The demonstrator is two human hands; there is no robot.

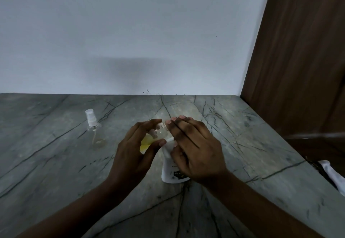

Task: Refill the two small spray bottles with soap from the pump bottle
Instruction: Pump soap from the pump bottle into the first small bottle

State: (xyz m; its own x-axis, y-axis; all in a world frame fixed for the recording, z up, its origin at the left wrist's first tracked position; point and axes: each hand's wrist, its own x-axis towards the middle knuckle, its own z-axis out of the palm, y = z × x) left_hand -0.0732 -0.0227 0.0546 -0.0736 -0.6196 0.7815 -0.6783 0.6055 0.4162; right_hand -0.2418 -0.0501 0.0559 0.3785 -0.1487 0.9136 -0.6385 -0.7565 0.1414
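My left hand (136, 150) grips a small clear spray bottle (152, 137) with yellow soap in its lower part, tilted toward the right. My right hand (194, 148) lies flat over the top of the white pump bottle (170, 170), fingers stretched out, pressing on the pump head, which is hidden beneath it. The small bottle's mouth sits right by my right fingertips. A second small clear spray bottle (94, 129) with a white spray cap stands upright on the counter to the left, apart from both hands.
The grey veined stone counter (56, 163) ends at a white wall (130, 32) behind. A brown wooden panel (298, 60) rises at the right. A white cloth-like thing (332, 176) lies past the counter's right edge.
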